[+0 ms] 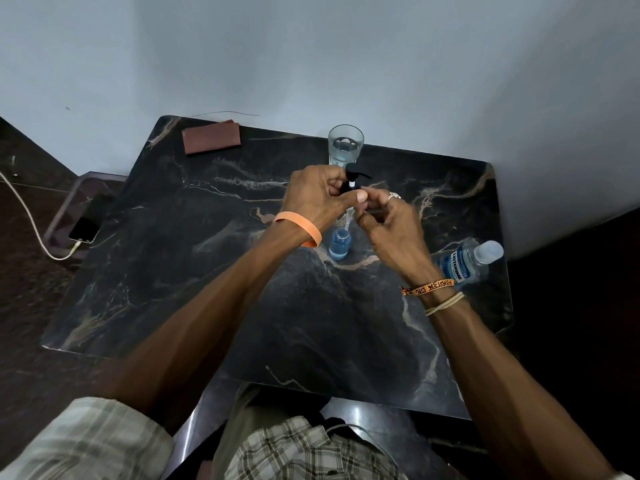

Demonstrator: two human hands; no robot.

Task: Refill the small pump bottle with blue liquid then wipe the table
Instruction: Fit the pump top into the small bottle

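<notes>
The small bottle (339, 244) stands open on the dark marble table (207, 271), filled with blue liquid. Above it my left hand (317, 199) grips the black pump head (352, 178), whose clear dip tube (348, 220) hangs down toward the bottle's mouth. My right hand (391, 225) is beside it, fingers curled, pinching at the pump's collar or tube. The large mouthwash bottle (464, 259) with blue liquid lies on its side at the table's right edge. A folded brown cloth (211, 136) lies at the back left of the table.
A glass of water (345, 145) stands at the table's back edge against the wall, just behind my hands. A phone (90, 220) on a charging cable lies on a low stand left of the table. My lap is below the near edge.
</notes>
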